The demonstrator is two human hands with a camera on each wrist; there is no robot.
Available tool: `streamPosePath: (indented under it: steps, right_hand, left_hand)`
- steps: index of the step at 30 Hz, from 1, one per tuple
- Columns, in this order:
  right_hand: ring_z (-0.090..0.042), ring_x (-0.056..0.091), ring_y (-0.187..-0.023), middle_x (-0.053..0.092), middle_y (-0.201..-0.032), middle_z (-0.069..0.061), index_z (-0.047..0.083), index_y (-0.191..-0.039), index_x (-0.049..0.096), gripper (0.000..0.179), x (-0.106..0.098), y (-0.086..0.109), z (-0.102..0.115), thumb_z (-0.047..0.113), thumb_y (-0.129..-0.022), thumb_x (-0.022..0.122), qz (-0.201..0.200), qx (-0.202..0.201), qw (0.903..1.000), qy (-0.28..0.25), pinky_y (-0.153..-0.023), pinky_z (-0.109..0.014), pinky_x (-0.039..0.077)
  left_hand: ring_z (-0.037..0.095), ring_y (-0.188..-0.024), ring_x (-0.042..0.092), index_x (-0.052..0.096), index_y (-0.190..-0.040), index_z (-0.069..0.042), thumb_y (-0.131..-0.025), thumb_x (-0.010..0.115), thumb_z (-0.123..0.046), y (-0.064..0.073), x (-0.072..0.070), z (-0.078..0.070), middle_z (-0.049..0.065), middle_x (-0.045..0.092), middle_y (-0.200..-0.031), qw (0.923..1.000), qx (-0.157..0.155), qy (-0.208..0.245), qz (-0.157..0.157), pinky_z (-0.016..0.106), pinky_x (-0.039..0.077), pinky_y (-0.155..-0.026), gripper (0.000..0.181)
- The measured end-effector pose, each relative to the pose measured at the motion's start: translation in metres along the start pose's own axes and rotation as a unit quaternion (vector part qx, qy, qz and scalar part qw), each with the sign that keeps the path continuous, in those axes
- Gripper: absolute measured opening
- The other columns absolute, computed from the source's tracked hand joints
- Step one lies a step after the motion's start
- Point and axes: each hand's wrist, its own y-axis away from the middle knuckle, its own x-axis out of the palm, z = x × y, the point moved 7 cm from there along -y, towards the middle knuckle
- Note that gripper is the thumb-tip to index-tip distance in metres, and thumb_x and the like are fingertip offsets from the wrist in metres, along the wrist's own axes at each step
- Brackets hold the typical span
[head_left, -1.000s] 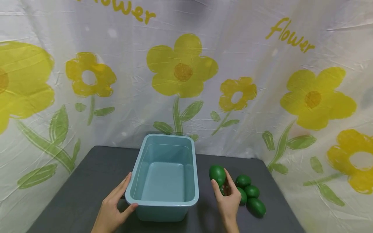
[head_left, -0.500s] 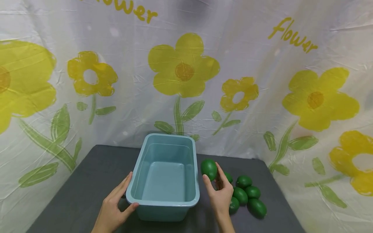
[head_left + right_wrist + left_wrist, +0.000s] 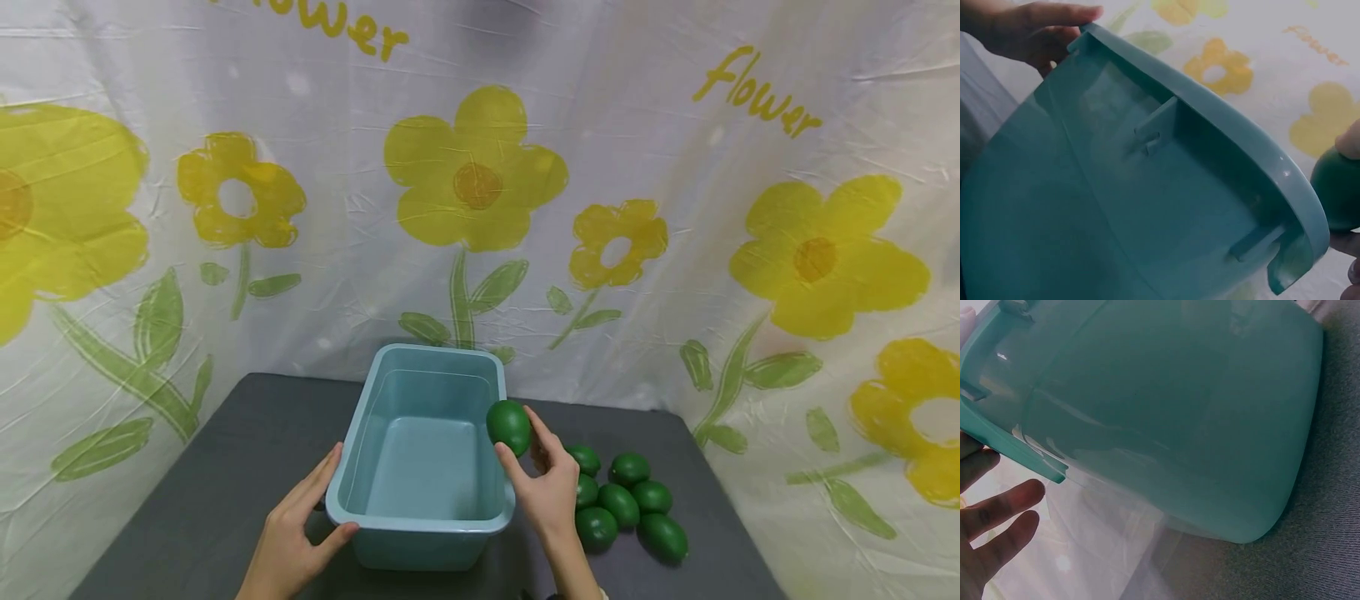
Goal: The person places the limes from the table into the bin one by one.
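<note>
A light blue-green plastic basin (image 3: 420,467) stands on the table with a bare bottom. At its near left corner, my left hand (image 3: 292,521) holds the rim, thumb on the front and fingers along the left side. In the left wrist view, two fingers (image 3: 1007,519) of it stand apart from the basin wall. My right hand (image 3: 547,487) pinches a smooth green lime-like fruit (image 3: 508,427) over the basin's right rim. Part of that fruit also shows at the right edge of the right wrist view. Several more green fruits (image 3: 618,506) lie to the right of this hand.
A dark grey cloth (image 3: 285,425) covers the table. Behind and on both sides hangs a white curtain (image 3: 337,292) printed with yellow flowers. The basin's far end stands close to the back curtain.
My right hand has carried the green fruit leftward and slightly up, from above the pile to the basin's right rim. More of the pile shows now. The left hand and basin stay put.
</note>
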Motion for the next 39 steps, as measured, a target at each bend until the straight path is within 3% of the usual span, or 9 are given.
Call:
streamPosePath:
  steps: [7, 12, 16, 19, 21, 25, 28, 36, 39]
  right_hand:
    - [-0.015, 0.055, -0.074, 0.062, -0.084, 0.005, 0.013, -0.141, 0.071, 0.058, 0.008, -0.007, 0.005, 0.020, -0.086, 0.089, 0.034, -0.047, 0.9978, 0.032, -0.071, -0.029, 0.050]
    - [-0.015, 0.048, -0.070, 0.060, -0.081, 0.000, 0.014, -0.140, 0.071, 0.059, 0.013, -0.012, 0.005, 0.023, -0.085, 0.089, 0.049, -0.074, 0.9942, 0.060, -0.066, -0.029, 0.043]
    - [-0.017, 0.044, -0.069, 0.075, -0.103, -0.004, 0.015, -0.142, 0.070, 0.058, 0.016, -0.014, 0.008, 0.023, -0.087, 0.088, 0.055, -0.105, 0.9905, 0.068, -0.065, -0.028, 0.038]
    - [-0.021, 0.046, -0.070, 0.077, -0.122, -0.008, 0.015, -0.141, 0.070, 0.057, 0.016, -0.015, 0.009, 0.021, -0.087, 0.088, 0.052, -0.125, 0.9884, 0.069, -0.065, -0.027, 0.037]
    - [-0.022, 0.047, -0.071, 0.077, -0.121, -0.008, 0.016, -0.140, 0.071, 0.056, 0.014, -0.015, 0.010, 0.020, -0.086, 0.088, 0.048, -0.130, 0.9877, 0.071, -0.064, -0.026, 0.036]
    - [-0.025, 0.047, -0.072, 0.077, -0.120, -0.006, 0.014, -0.139, 0.072, 0.056, 0.012, -0.015, 0.008, 0.018, -0.086, 0.088, 0.045, -0.122, 0.9887, 0.075, -0.064, -0.026, 0.035]
    - [-0.024, 0.044, -0.070, 0.077, -0.115, -0.007, 0.011, -0.138, 0.072, 0.055, 0.010, -0.014, 0.006, 0.018, -0.086, 0.088, 0.044, -0.110, 0.9900, 0.077, -0.063, -0.025, 0.034]
    - [-0.018, 0.037, -0.065, 0.075, -0.105, 0.000, 0.014, -0.134, 0.074, 0.052, -0.003, -0.008, -0.002, 0.016, -0.085, 0.089, 0.024, -0.104, 0.9907, 0.084, -0.060, -0.025, 0.033]
    - [-0.019, 0.040, -0.067, 0.077, -0.111, 0.001, 0.015, -0.133, 0.075, 0.051, -0.012, -0.007, -0.007, 0.015, -0.084, 0.089, 0.013, -0.092, 0.9920, 0.086, -0.061, -0.025, 0.033]
  left_hand:
    - [-0.014, -0.143, 0.036, 0.047, -0.162, -0.018, -0.076, 0.095, -0.028, -0.001, 0.001, 0.001, -0.001, 0.050, -0.162, 1.0000, 0.002, -0.001, 0.002, 0.001, 0.026, -0.105, 0.099]
    - [-0.014, -0.140, 0.038, 0.047, -0.162, -0.018, -0.077, 0.095, -0.027, -0.002, 0.001, 0.002, -0.003, 0.049, -0.163, 0.9999, 0.002, -0.004, 0.010, 0.002, 0.038, -0.097, 0.098]
    - [-0.014, -0.142, 0.036, 0.047, -0.162, -0.018, -0.077, 0.095, -0.027, -0.002, 0.000, 0.001, -0.003, 0.048, -0.163, 1.0000, 0.004, -0.003, 0.009, 0.002, 0.033, -0.102, 0.098]
    - [-0.014, -0.143, 0.034, 0.048, -0.161, -0.017, -0.077, 0.095, -0.028, -0.002, -0.002, -0.001, 0.002, 0.051, -0.162, 0.9999, 0.007, -0.006, 0.005, 0.000, 0.025, -0.106, 0.097]
    - [-0.015, -0.142, 0.035, 0.049, -0.161, -0.018, -0.076, 0.095, -0.028, -0.002, -0.002, -0.002, 0.005, 0.053, -0.160, 0.9999, 0.005, -0.012, 0.004, 0.002, 0.030, -0.103, 0.097]
    - [-0.017, -0.137, 0.038, 0.049, -0.161, -0.020, -0.077, 0.095, -0.029, -0.002, -0.002, -0.002, 0.008, 0.056, -0.158, 0.9997, -0.004, -0.024, 0.009, 0.016, 0.049, -0.077, 0.097]
    - [-0.017, -0.131, 0.041, 0.049, -0.161, -0.020, -0.077, 0.095, -0.029, -0.002, -0.003, -0.002, 0.007, 0.055, -0.158, 0.9996, -0.009, -0.025, 0.011, 0.028, 0.047, -0.065, 0.096]
    - [-0.011, -0.116, 0.048, 0.049, -0.162, -0.020, -0.079, 0.094, -0.027, -0.001, -0.001, -0.002, 0.006, 0.055, -0.159, 0.9994, -0.023, -0.022, 0.012, 0.024, 0.041, -0.063, 0.094]
    - [-0.013, -0.128, 0.046, 0.048, -0.162, -0.020, -0.079, 0.094, -0.026, 0.000, 0.002, -0.003, 0.006, 0.054, -0.159, 0.9993, -0.027, -0.022, 0.015, 0.022, 0.044, -0.067, 0.095]
